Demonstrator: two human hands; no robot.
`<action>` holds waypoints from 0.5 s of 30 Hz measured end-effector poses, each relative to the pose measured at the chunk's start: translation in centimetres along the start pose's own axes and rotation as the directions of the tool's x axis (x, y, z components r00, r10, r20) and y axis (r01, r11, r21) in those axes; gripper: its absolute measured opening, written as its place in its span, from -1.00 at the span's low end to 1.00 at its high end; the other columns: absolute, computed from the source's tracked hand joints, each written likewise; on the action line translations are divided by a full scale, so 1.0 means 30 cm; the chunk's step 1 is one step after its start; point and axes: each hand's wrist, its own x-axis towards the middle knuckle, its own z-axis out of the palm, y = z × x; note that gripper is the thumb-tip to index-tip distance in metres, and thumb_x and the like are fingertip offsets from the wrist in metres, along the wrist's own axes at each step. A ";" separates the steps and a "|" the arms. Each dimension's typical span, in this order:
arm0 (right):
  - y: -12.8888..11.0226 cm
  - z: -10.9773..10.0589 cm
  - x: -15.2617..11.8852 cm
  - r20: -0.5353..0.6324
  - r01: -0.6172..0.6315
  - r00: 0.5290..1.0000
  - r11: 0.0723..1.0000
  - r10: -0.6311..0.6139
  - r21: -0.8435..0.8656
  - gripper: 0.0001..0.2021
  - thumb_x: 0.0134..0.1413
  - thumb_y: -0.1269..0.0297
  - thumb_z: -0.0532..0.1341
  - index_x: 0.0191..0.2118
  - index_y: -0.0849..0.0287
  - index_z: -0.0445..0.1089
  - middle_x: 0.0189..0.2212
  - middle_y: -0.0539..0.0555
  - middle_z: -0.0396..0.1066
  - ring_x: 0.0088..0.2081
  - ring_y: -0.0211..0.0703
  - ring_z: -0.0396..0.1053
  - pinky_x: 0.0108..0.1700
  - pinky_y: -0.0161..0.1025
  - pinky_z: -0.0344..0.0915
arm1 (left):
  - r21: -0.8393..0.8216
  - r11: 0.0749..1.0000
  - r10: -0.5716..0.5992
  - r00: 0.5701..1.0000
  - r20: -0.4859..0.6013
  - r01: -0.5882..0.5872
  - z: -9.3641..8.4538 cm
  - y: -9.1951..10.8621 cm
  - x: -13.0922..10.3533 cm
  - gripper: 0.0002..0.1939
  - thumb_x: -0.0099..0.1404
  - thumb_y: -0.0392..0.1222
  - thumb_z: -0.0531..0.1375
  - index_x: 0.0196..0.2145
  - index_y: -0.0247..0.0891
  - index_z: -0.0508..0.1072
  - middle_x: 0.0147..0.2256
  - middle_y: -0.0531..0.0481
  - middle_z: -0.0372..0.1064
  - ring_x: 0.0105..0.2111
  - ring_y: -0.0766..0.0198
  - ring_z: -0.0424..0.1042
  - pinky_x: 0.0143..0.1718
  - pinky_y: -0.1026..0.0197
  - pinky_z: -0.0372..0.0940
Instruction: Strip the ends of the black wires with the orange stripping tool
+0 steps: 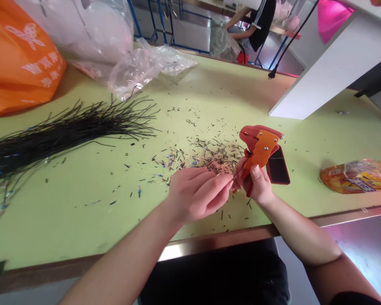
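Note:
My right hand is wrapped round the handles of a red and orange wire stripper, held above the table. Pinched in the fingers of my left hand is a thin black wire, whose far end reaches the tool's side near its jaws. Beneath both hands lies a pile of copper bits and short black offcuts. A long bundle of black wires rests at the left, its loose ends fanned toward the middle.
An orange bag and clear plastic bags stand at the back left. Behind the stripper lies a dark phone-like object. A snack packet is at the right, a white panel behind. Across the aisle, a person handles a bag.

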 end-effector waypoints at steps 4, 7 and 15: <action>-0.004 -0.003 0.000 0.044 -0.030 0.999 0.998 0.028 0.046 -0.52 0.25 -0.22 0.32 -0.42 0.11 0.38 -0.66 -0.10 0.23 -0.67 -0.28 0.20 -0.60 -0.27 0.26 | 0.002 1.000 -0.011 1.000 -0.011 0.011 -0.001 0.005 0.005 -0.88 0.39 -0.38 0.20 -0.15 -0.23 0.45 -0.60 0.18 0.38 -0.65 0.40 0.23 -0.61 0.28 0.17; -0.002 -0.013 0.009 0.059 -0.034 0.998 0.994 0.028 0.103 -0.55 0.27 -0.17 0.32 -0.41 0.11 0.39 -0.66 -0.12 0.20 -0.67 -0.29 0.20 -0.60 -0.30 0.25 | -0.029 0.999 -0.030 0.999 -0.031 0.029 -0.001 -0.003 0.011 -0.86 0.37 -0.41 0.21 -0.15 -0.24 0.45 -0.56 0.14 0.45 -0.66 0.42 0.25 -0.61 0.29 0.17; -0.014 -0.048 0.034 0.242 -0.216 0.954 0.966 0.177 0.144 -0.50 0.27 -0.21 0.30 0.03 0.14 0.52 -0.22 0.12 0.55 -0.19 -0.11 0.54 -0.09 -0.14 0.52 | -0.113 0.883 -0.469 0.867 -0.172 0.455 0.010 -0.081 0.002 -0.82 0.50 -0.24 0.13 -0.23 -0.26 0.52 -0.51 0.07 0.46 -0.62 0.43 0.31 -0.61 0.33 0.17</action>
